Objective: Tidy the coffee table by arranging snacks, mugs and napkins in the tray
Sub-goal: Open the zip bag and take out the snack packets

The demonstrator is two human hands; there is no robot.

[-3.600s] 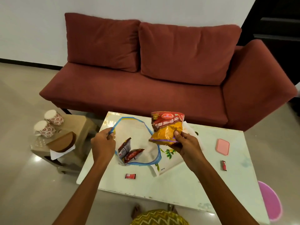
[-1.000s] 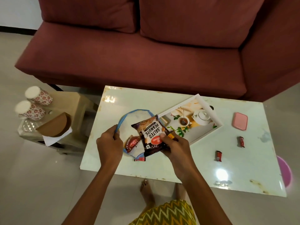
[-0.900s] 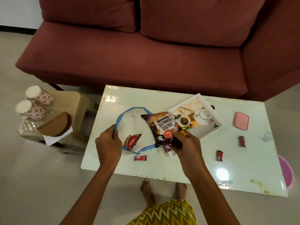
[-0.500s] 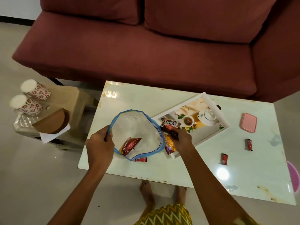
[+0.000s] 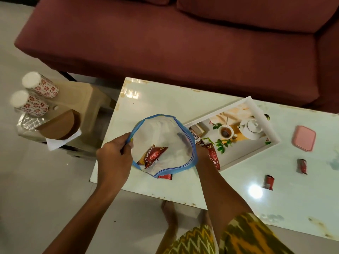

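My left hand [image 5: 114,158] grips the left rim of a clear zip bag [image 5: 165,131] with a blue edge, holding it open above the table. One red snack packet [image 5: 153,156] lies inside it. My right hand [image 5: 200,154] reaches to the bag's right rim; its fingers are hidden behind the bag. The white tray [image 5: 250,156] with a teapot print lies just right of the bag. A salted peanuts packet [image 5: 197,139] and a red-and-yellow snack packet [image 5: 212,157] lie in its near-left corner.
Small red wrappers lie on the white table [image 5: 183,99]: one [image 5: 166,176] under the bag, two [image 5: 268,182] [image 5: 301,165] to the right. A pink lid [image 5: 303,138] sits far right. Two patterned mugs [image 5: 39,85] [image 5: 27,101], a wooden napkin holder [image 5: 58,125] and napkins [image 5: 62,143] stand on a stool at left. The sofa [image 5: 165,43] is behind.
My right hand took the peanuts packet out of the bag, laid it in the tray and came back to the bag's right rim. My left hand kept holding the bag.
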